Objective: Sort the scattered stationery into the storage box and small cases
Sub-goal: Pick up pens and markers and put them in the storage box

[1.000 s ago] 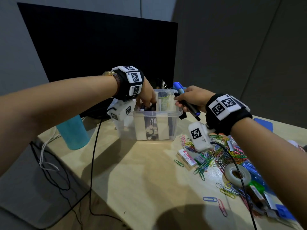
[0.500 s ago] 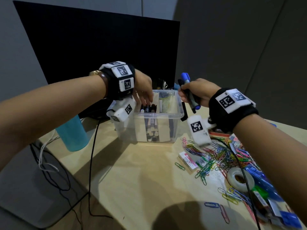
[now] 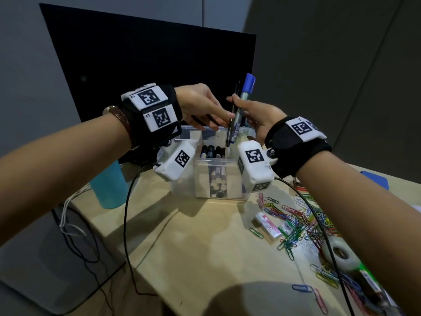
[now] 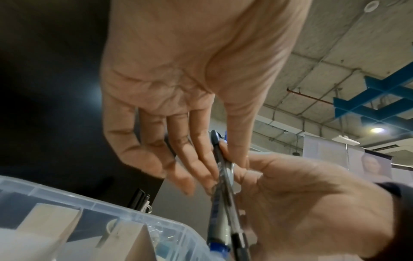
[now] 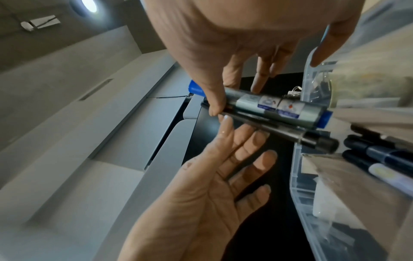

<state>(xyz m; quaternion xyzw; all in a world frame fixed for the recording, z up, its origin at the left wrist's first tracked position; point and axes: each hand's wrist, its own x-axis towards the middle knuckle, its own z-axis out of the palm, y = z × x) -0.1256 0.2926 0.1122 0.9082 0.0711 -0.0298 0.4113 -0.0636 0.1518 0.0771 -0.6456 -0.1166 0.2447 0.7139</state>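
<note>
A clear storage box (image 3: 211,159) with cardboard dividers stands at the back of the desk, with several dark markers (image 3: 210,151) upright inside. Just above it my right hand (image 3: 248,110) grips a blue-capped marker (image 3: 245,94) and a thin black pen (image 3: 229,133), both upright with their lower ends inside the rim. My left hand (image 3: 224,117) reaches across; its thumb and index finger pinch the black pen (image 4: 220,157), and the other fingers stay straight. In the right wrist view the marker (image 5: 279,106) and pen (image 5: 281,135) lie side by side under my right thumb, beside the box wall (image 5: 297,169).
Coloured paper clips (image 3: 303,222) lie heaped on the right of the desk with an eraser (image 3: 267,224) and a tape roll (image 3: 339,254). A teal cup (image 3: 109,188) stands left of the box, a dark monitor (image 3: 148,65) behind it. Cables (image 3: 125,224) hang over the left edge.
My right hand has risen and turned the marker and pen upright over the box. My left hand has come up out of the box and across to the black pen.
</note>
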